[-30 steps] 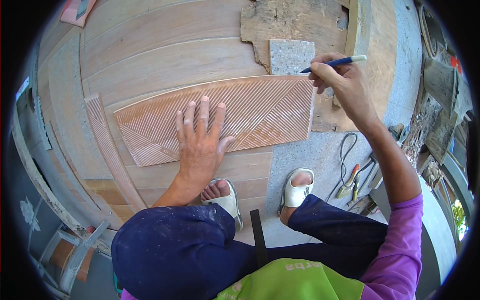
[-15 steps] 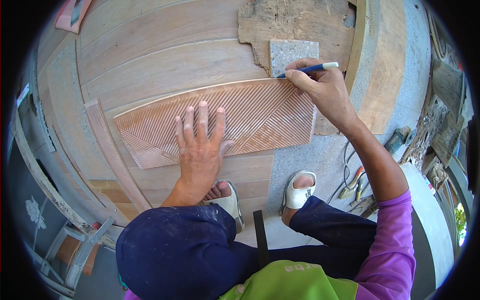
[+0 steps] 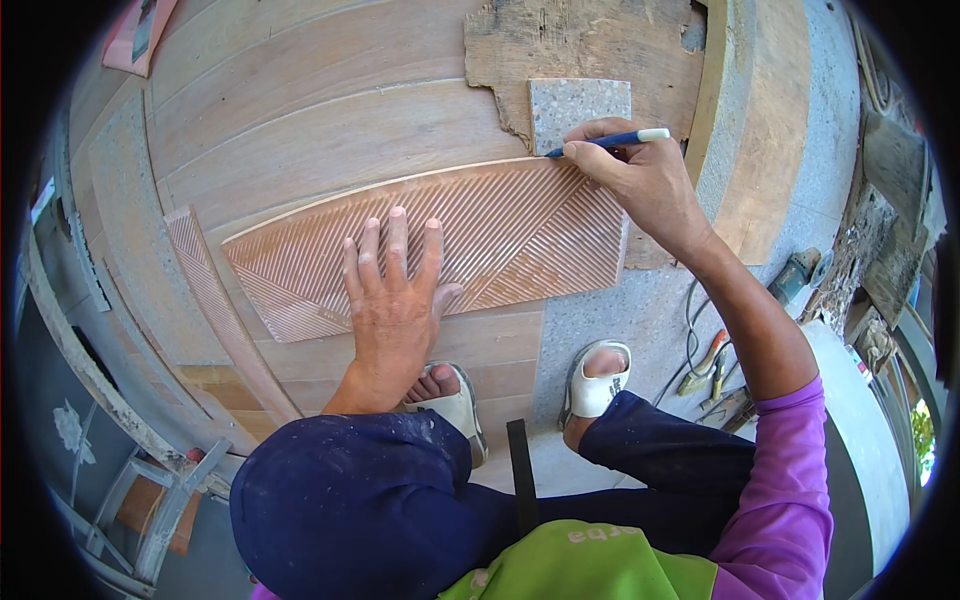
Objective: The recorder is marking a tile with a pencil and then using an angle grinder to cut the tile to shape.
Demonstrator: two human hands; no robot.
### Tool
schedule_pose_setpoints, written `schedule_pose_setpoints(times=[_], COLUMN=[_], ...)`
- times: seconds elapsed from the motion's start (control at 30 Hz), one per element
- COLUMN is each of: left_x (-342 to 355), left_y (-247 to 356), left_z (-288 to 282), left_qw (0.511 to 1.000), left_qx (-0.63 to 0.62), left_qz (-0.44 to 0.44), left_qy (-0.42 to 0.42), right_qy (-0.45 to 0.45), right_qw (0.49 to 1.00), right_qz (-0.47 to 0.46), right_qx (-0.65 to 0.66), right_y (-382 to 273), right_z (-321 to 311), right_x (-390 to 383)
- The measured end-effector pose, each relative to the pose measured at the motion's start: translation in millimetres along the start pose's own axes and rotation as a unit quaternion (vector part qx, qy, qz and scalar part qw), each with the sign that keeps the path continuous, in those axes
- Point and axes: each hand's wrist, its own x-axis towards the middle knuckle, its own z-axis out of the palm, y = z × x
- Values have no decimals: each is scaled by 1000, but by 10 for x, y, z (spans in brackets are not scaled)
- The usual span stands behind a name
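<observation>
A reddish-brown tile [image 3: 500, 240] with diagonal ridges lies ridged face up across wood-look floor planks. Flat on its left half rests my left hand [image 3: 395, 285], fingers spread. My right hand [image 3: 635, 175] grips a blue pen [image 3: 610, 142] with a white end. The pen's tip points left and meets the tile's far edge, at the near left corner of a small speckled grey tile piece [image 3: 580, 105]. That piece lies just beyond the ridged tile, partly covered by my right fingers.
A broken plywood sheet [image 3: 590, 40] lies beyond the grey piece. To the left is a narrow ridged strip [image 3: 215, 285]. At right are a power tool [image 3: 797, 275] with its cord and a paintbrush [image 3: 703, 365]. My feet in white sandals [image 3: 598, 380] stand close to the tile.
The whole view has shifted slightly, so everything appears a little further left. The pen tip stays at the grey piece's corner, and my left hand remains flat on the tile.
</observation>
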Motion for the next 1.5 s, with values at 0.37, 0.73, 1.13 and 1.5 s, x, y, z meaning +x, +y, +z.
schedule_pose_setpoints(times=[0.37,0.73,1.13,1.5], left_x=[18,31,107,-4], left_y=[14,34,43,-49], left_z=[-51,-25,42,95], left_qw=[1000,1000,1000,998], left_qx=[4,8,-24,54], left_qz=[-5,-2,10,28], left_qy=[-9,-17,7,15], right_qy=[7,31,55,-24], right_qw=[999,996,996,994], right_qz=[35,76,58,54], right_qx=[-10,-45,34,96], right_y=[161,287,83,-473], right_z=[-290,-597,-611,106], right_x=[-50,-153,-140,-49])
